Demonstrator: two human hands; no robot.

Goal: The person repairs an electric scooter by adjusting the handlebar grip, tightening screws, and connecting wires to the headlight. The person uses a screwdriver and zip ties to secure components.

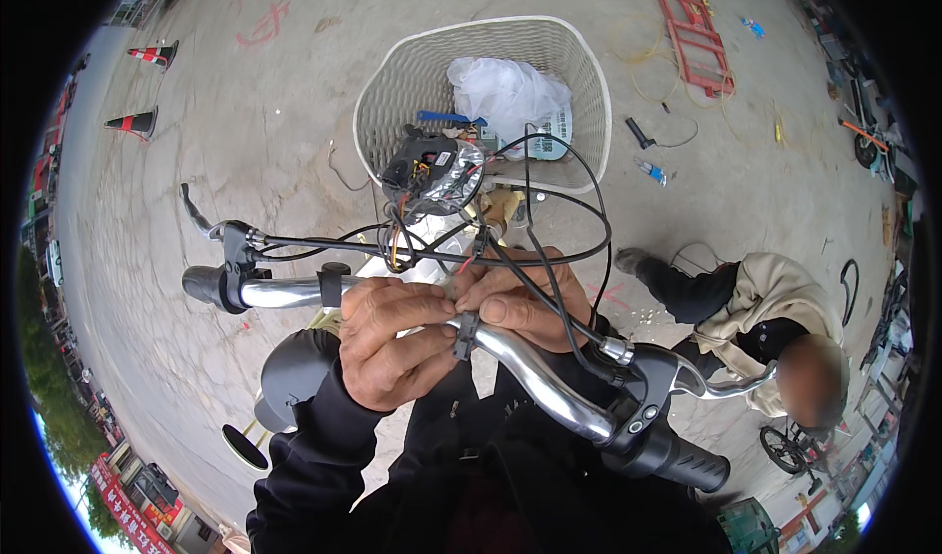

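Midway along handlebar (pixel 535 379), beside black clamp (pixel 465 339), pinching with left grip (pixel 392 343) and right grip (pixel 525 304); cannot tell what.

Cracked grey concrete ground (pixel 221 152) outdoors, red painted marks (pixel 263 26) on it, two striped traffic cones (pixel 137 123) toward the left, a paved road (pixel 80 250) along the far left edge, green trees (pixel 47 318), a red banner (pixel 123 505) at lower left, pale sky (pixel 57 464), soft even daylight
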